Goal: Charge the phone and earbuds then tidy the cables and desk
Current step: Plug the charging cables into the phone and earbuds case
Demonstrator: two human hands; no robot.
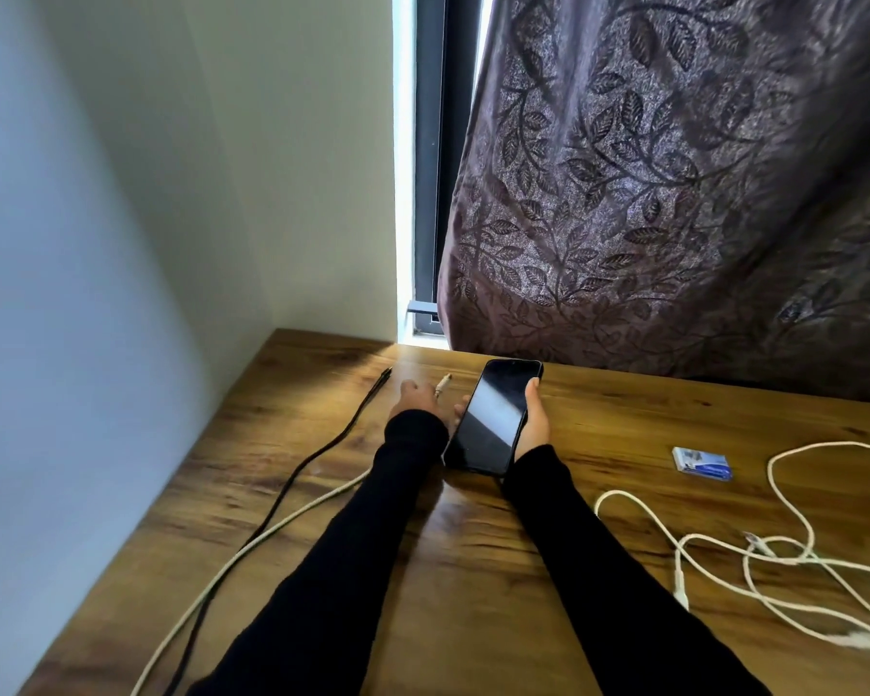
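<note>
Bare wooden desk (473,570) lies open between the two sleeved arms and near the front edge. A black cable (292,474) and a white cable (252,542) cross the left side. Tangled white cables (774,555) and a small blue packet (703,462) crowd the right. A curtain (674,193) hangs along the back edge.

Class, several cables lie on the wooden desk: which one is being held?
The white cable on the left: the left hand pinches its plug; the black cable and tangled white cables lie untouched.

Black phone (490,419), screen dark, tilted above the desk; white cable (272,529) and black cable (317,457) trail left
</note>
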